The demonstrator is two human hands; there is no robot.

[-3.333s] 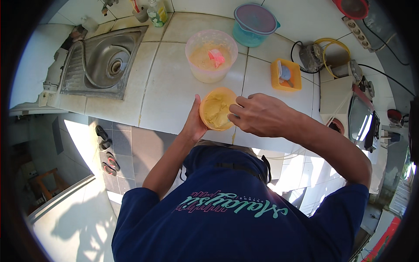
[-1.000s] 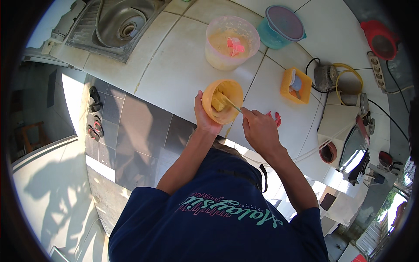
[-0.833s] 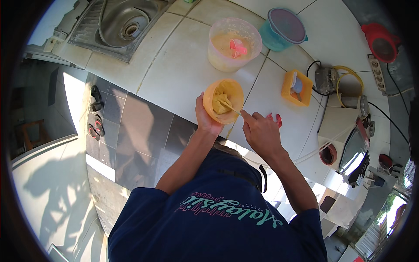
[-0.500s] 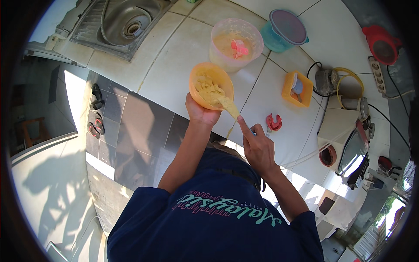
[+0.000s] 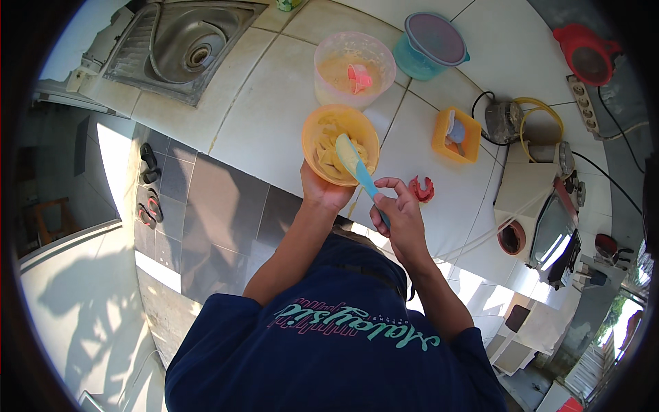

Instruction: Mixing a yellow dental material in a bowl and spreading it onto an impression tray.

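My left hand (image 5: 325, 189) grips an orange mixing bowl (image 5: 310, 152) from below and tilts it toward me. Thick pale-yellow paste (image 5: 329, 156) coats its inside. Closed round the handle of a light-blue spatula (image 5: 365, 180) is my right hand (image 5: 403, 221); the spatula's broad blade, smeared with paste, reaches into the bowl. A red horseshoe-shaped dental impression tray (image 5: 423, 190) lies on the tiled counter just beyond my right hand. Behind the bowl stands a translucent tub (image 5: 329, 86) of pale powder with a pink scoop (image 5: 359, 79) in it.
A teal tub with a purple lid (image 5: 436, 41) is at the back. To the right are an orange basket (image 5: 470, 147), a motor-like device (image 5: 504, 122), a power strip (image 5: 582, 103) and a beige machine (image 5: 525, 192). A steel sink (image 5: 189, 51) is set into the counter at left.
The spatula has turned: its paste-covered blade lay across the bowl's rim and now reaches inside, its blue side showing. My right hand's fingers have shifted on the handle. The view shifted slightly.
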